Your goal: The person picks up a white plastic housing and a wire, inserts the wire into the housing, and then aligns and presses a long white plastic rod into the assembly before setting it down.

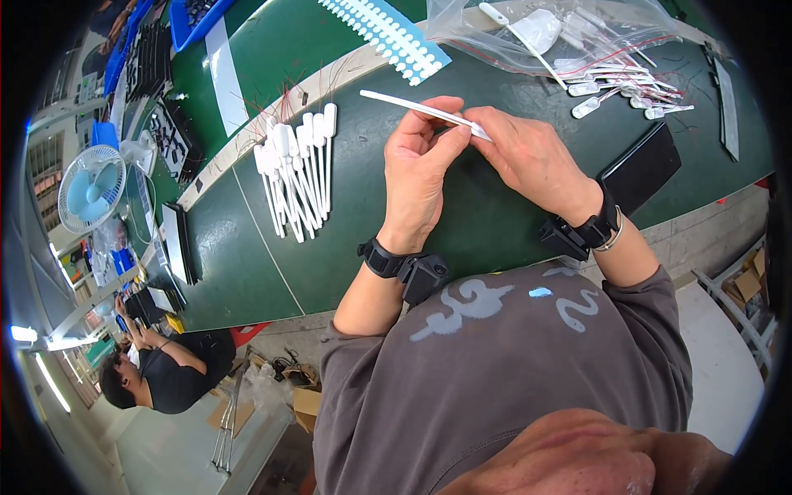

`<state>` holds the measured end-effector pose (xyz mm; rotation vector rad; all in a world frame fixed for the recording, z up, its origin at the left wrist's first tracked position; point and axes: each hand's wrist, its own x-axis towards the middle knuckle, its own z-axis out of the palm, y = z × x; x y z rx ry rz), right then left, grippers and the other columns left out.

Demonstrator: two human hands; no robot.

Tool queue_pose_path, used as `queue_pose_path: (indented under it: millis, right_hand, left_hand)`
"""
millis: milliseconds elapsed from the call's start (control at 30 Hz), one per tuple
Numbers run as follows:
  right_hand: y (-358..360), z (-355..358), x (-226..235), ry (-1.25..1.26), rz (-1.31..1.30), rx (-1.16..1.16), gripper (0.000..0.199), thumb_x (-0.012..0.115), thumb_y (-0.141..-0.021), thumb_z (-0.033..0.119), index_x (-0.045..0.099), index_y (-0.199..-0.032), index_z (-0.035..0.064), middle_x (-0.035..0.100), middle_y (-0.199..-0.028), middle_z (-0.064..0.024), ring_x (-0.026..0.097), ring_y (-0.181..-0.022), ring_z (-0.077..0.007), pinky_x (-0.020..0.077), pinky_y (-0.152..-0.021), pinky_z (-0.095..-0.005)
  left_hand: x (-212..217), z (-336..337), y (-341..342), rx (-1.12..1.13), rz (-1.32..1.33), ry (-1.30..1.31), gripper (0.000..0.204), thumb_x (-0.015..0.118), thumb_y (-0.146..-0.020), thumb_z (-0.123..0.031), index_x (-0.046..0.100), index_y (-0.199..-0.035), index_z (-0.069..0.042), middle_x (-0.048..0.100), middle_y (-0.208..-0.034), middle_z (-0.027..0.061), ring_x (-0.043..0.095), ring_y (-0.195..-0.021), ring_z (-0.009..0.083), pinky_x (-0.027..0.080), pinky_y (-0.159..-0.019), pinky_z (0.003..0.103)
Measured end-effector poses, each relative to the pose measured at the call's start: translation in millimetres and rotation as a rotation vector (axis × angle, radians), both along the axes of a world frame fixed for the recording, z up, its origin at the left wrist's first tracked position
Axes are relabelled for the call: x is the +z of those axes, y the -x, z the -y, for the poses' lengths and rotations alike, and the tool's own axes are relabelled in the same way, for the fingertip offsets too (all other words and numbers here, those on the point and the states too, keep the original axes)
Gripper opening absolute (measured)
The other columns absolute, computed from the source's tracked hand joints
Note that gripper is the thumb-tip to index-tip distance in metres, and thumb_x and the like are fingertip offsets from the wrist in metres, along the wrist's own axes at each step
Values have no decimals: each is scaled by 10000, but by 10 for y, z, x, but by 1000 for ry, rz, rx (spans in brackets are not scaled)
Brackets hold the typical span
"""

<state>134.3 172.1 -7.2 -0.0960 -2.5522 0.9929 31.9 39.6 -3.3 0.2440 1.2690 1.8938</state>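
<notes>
One thin white stick (417, 107) is held between the two hands, above the green table (247, 256). It is pinched by the left hand (419, 169), fingers curled narrow round its near end, and by the fingertips of the right hand (528, 157), closed on the same end just beside the left thumb; the far end points away to the left. A black strap with a small black box is worn on each wrist.

To the left of the left hand, a bundle of white spoon-ended sticks (295, 169) is laid side by side; roughly ten can be counted, though the overlap makes the figure uncertain. Beyond the right hand, one clear plastic bag (536, 37) is seen with white parts inside, and a loose scatter of small white pieces with red wires (627, 91) lies by it, too tangled to count. One light blue card with rows of white dots (388, 33) is placed beyond the left hand. One flat black slab (643, 165) rests just right of the right wrist.

Far left of the hands, one white fan (91, 188) and one seated person in black (161, 371) are seen in a workshop.
</notes>
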Motion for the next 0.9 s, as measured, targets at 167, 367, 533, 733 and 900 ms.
queue_pose_path:
  millis: [167, 367, 533, 733, 900]
  right_hand:
    - [-10, 38, -26, -23, 6, -7, 250, 639, -873, 47, 521, -1092, 29, 630, -880, -137, 630, -741, -349, 490, -596, -413]
    - [-11, 123, -61, -86, 91, 17, 260, 649, -864, 44, 526, -1093, 25, 637, -885, -130, 643, -738, -333, 496, -588, -403]
    - [-2, 69, -36, -62, 32, 7, 241, 642, -875, 49, 536, -1089, 15, 645, -899, -132, 647, -738, -328, 497, -581, -399]
    - [-3, 42, 8, 7, -3, -6, 215, 634, -887, 51, 550, -1082, 16, 653, -904, -136, 641, -734, -338, 499, -592, -398]
    - [10, 55, -8, 9, -37, -23, 120, 621, -905, 110, 540, -967, 47, 628, -803, -120, 622, -700, -324, 494, -568, -394]
  left_hand:
    - [-15, -10, -40, 28, 10, -21, 320, 620, -880, 29, 563, -1194, 15, 599, -1011, 34, 575, -923, 83, 473, -835, 224]
    - [-108, 8, -106, 123, 54, -38, 318, 593, -885, 26, 538, -1198, 13, 576, -991, 28, 563, -917, 85, 467, -825, 227]
    - [-28, -7, -79, 103, 69, -33, 296, 593, -893, 9, 536, -1184, 12, 589, -1006, 41, 567, -927, 92, 466, -831, 234]
    - [29, 15, -77, 85, 42, -20, 287, 598, -896, 0, 537, -1176, 12, 602, -1025, 52, 573, -924, 96, 467, -837, 242]
    - [14, 13, -81, 93, 12, 5, 270, 605, -904, -14, 548, -1167, 13, 604, -1014, 49, 577, -919, 97, 469, -838, 243]
